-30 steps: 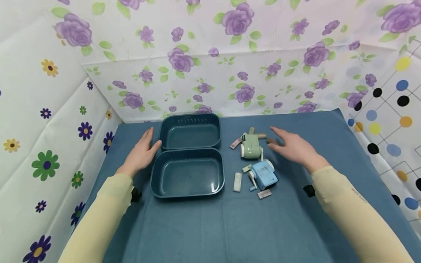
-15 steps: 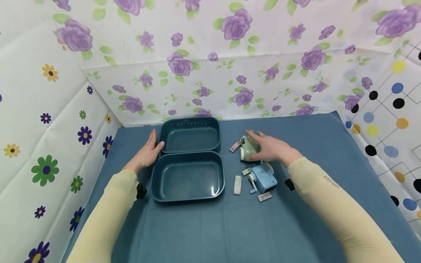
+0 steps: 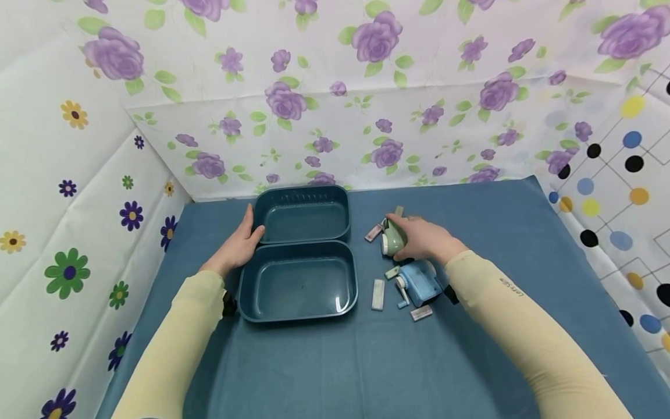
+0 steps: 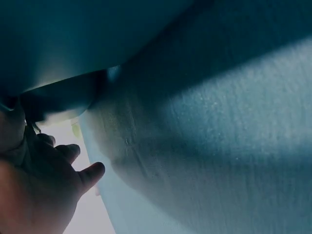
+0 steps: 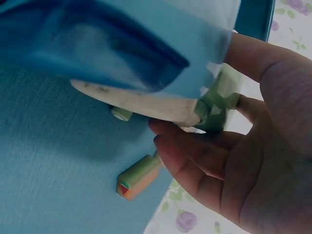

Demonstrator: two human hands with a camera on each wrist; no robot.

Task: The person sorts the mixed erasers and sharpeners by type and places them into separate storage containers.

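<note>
In the head view my right hand [image 3: 426,240] holds the green crank pencil sharpener [image 3: 394,240], thumb on its near side and fingers over the back. The right wrist view shows the fingers around its green body [image 5: 218,105], partly hidden by the blue crank pencil sharpener [image 5: 122,44] in front. That blue sharpener [image 3: 420,283] stands just nearer on the cloth. My left hand [image 3: 237,245] has its fingers extended at the left side of two dark teal trays, the far tray [image 3: 306,222] and the near tray [image 3: 299,286], fingertips right at the far tray's rim.
Several erasers lie around the sharpeners: a white eraser [image 3: 378,294], a pinkish eraser [image 3: 421,313], a small green eraser [image 3: 392,272] and another pinkish eraser [image 3: 374,233]. Floral sheets [image 3: 335,134] wall the back and sides of the blue cloth [image 3: 324,366].
My right hand has moved left from beside the green sharpener and closed its fingers on it. The left hand has shifted slightly right against the trays.
</note>
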